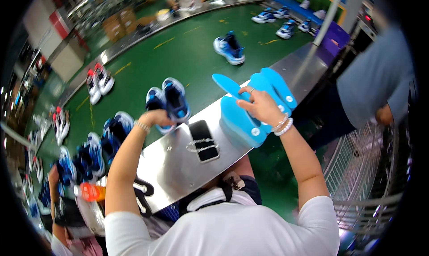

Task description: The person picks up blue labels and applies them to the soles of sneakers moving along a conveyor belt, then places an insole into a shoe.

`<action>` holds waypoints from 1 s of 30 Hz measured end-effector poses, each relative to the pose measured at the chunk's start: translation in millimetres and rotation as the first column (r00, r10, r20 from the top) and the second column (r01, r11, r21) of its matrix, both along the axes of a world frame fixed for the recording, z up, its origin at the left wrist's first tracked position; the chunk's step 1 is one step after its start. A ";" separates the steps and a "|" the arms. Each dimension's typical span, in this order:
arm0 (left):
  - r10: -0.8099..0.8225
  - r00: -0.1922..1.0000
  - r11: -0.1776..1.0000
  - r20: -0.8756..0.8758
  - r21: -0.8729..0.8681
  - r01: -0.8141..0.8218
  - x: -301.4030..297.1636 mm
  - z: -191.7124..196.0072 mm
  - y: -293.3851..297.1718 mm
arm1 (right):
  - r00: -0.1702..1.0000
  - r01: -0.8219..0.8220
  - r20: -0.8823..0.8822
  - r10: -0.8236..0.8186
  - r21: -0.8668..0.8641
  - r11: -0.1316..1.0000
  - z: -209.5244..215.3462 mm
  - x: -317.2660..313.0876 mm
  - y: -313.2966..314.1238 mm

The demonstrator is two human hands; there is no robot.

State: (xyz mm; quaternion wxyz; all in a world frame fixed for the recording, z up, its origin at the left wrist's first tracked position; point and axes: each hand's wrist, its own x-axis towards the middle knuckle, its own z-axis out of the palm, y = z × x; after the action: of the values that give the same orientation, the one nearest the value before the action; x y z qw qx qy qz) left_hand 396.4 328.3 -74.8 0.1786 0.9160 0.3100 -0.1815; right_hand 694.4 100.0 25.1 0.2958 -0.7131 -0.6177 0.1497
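Note:
My left hand [156, 118] is closed at the heel end of a pair of blue-and-white sneakers, beside the metal tabletop. One is the sneaker [177, 99] on the right, the other the sneaker [156, 99] on the left; the fingertips are partly hidden. With thumb and fingers, my right hand [261, 105] pinches a light-blue insole [227, 84], its toe end raised and tilted. Under and around that hand lie more light-blue insoles [237, 122], in stacks on the table. A phone [203, 142] lies between my forearms with a beaded bracelet [202, 145] across it.
A green conveyor [187, 55] carries a single blue sneaker [229, 48] and several other pairs. More blue sneakers [89, 157] line up at left, near an orange-labelled bottle [91, 192] and another person's arm. Black scissors [143, 193] rest by the steel table edge. A person and wire cart [362, 166] stand right.

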 end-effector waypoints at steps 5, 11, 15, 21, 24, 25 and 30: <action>0.037 0.765 0.797 0.643 0.443 -0.410 26.7 68.2 -36.6 | 0.790 -0.304 -0.584 0.190 -0.103 0.947 -4.5 -29.0 32.5; 0.196 0.738 0.926 0.645 0.125 -0.356 20.7 18.6 33.3 | 0.522 -0.609 -0.799 0.298 -0.105 0.787 -23.6 -76.1 133.3; 0.275 0.685 0.855 0.674 0.155 -0.496 13.7 21.6 23.1 | 0.819 -0.495 -0.502 0.278 -0.372 0.785 -23.3 -103.5 176.8; 0.288 0.610 0.844 0.738 0.105 -0.525 14.7 28.4 15.1 | 0.891 -0.429 -0.301 0.341 -0.309 0.849 -22.1 -126.6 185.5; 0.322 0.571 0.848 0.755 0.037 -0.528 14.9 25.6 14.3 | 0.966 -0.183 -0.250 0.068 -0.471 0.863 -11.9 -148.7 172.7; 0.339 0.556 0.843 0.759 0.017 -0.537 11.8 24.4 15.6 | 0.988 -0.104 -0.147 0.049 -0.399 0.911 -16.5 -158.2 167.7; 0.366 0.506 0.824 0.781 -0.020 -0.566 5.8 20.0 18.0 | 0.959 -0.048 0.267 0.094 -0.174 0.984 -58.3 -201.2 178.6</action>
State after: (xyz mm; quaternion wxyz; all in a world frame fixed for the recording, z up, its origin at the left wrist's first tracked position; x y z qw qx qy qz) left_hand 402.2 346.2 -54.9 0.2219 0.8001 0.4624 0.3111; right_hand 493.2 278.6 -33.2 0.1415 -0.7265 -0.6632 0.1112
